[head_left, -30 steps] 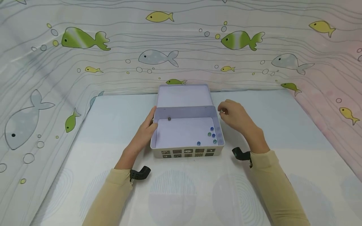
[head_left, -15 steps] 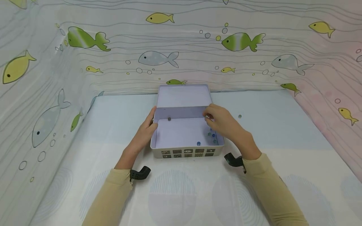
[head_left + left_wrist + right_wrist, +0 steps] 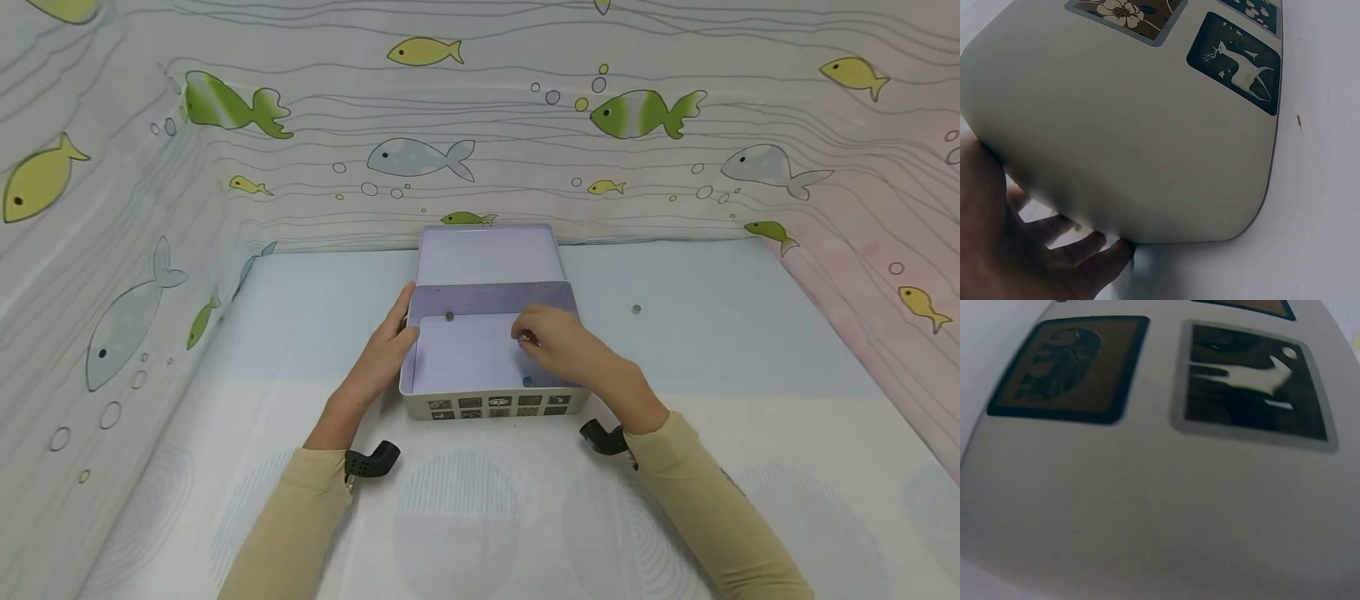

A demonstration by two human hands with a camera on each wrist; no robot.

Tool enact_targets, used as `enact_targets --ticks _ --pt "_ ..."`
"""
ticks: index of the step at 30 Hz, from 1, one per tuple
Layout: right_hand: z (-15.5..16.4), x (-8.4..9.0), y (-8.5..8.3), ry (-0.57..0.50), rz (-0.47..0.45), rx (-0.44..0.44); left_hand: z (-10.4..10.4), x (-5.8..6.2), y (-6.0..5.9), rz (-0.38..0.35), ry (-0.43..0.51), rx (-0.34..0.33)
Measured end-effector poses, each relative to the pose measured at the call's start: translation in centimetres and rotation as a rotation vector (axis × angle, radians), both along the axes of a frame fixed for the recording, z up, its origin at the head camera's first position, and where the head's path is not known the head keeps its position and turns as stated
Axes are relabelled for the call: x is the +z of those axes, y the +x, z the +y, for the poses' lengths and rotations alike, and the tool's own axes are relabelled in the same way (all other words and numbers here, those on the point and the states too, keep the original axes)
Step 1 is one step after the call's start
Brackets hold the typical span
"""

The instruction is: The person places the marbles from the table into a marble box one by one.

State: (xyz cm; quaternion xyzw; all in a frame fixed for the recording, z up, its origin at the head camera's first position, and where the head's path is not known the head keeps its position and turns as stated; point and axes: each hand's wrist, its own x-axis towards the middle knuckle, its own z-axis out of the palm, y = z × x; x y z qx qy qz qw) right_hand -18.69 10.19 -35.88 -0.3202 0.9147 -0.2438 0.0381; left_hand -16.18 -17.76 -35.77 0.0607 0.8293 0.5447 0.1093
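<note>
A pale metal tin box [image 3: 480, 402] with picture squares on its side stands with its hinged lid [image 3: 491, 254] raised behind it. My left hand [image 3: 386, 342] grips the box's left wall, thumb at the rim; in the left wrist view its fingers [image 3: 1107, 256] curl against the outer side. Over the right half of the box, my right hand [image 3: 555, 342] pinches a small shiny marble [image 3: 524, 337], mostly covered by the fingertips. Inside lie a dark marble [image 3: 449, 316] at the back left and a blue marble [image 3: 527, 382] near the front. My right hand hides the box's right part.
A greenish marble [image 3: 636, 309] lies on the pale tablecloth [image 3: 720, 333], right of the box. Cloth walls [image 3: 525, 192] with printed fish rise behind and at both sides. The box's outer side [image 3: 1147, 500] fills the right wrist view.
My right hand has moved left from beside the box to inside its outline, still pinching the marble. The greenish marble on the table has come into sight. My left hand has stayed put.
</note>
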Motion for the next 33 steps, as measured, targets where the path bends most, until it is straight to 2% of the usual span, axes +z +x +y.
enact_targets --ticks 18,26,33 --pt "-0.7 -1.5 1.5 0.068 -0.004 0.022 0.2 -1.3 0.6 0.033 0.015 -0.006" --pt "-0.1 -2.0 1.2 0.045 0.013 0.025 0.4 -1.8 0.9 0.044 0.004 0.007" --pt "1.1 -1.4 1.0 0.039 0.052 -0.029 0.6 -1.9 1.3 0.055 0.003 0.007"
